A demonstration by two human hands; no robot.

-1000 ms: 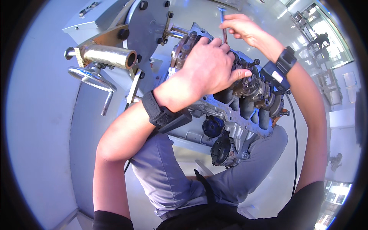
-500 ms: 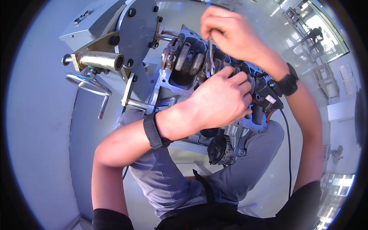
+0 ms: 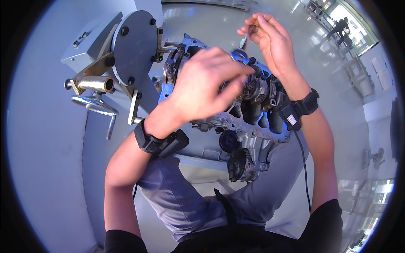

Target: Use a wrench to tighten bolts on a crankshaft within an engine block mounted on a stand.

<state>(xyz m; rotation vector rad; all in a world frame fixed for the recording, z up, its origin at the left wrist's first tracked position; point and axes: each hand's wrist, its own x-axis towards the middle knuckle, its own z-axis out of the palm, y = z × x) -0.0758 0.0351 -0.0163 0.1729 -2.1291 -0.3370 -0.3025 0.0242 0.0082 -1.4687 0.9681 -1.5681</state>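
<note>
A metal wrench (image 3: 243, 43) slants above the engine block (image 3: 249, 131), its ring-shaped end toward the block. The fingers of my right hand (image 3: 273, 44) are closed round its upper end, with the palm partly turned up. My left hand (image 3: 206, 82) hovers over the left half of the block, near the wrench's ring end. It is blurred, but thumb and forefinger stand apart with nothing visible between them. Its other fingers are partly hidden. Below the right hand, bearing caps and bolts (image 3: 253, 89) line the block's top.
The block is fixed to a stand with a round grey plate (image 3: 134, 48), left of me. A handwheel with a crank (image 3: 95, 104) juts out there. A black cable (image 3: 307, 177) hangs from my right wrist device. Far off at upper right is another person (image 3: 338, 29).
My right hand has moved right, lifting the wrench from its upright position among the crankshaft parts. My left hand has moved left and up, away from the block's middle.
</note>
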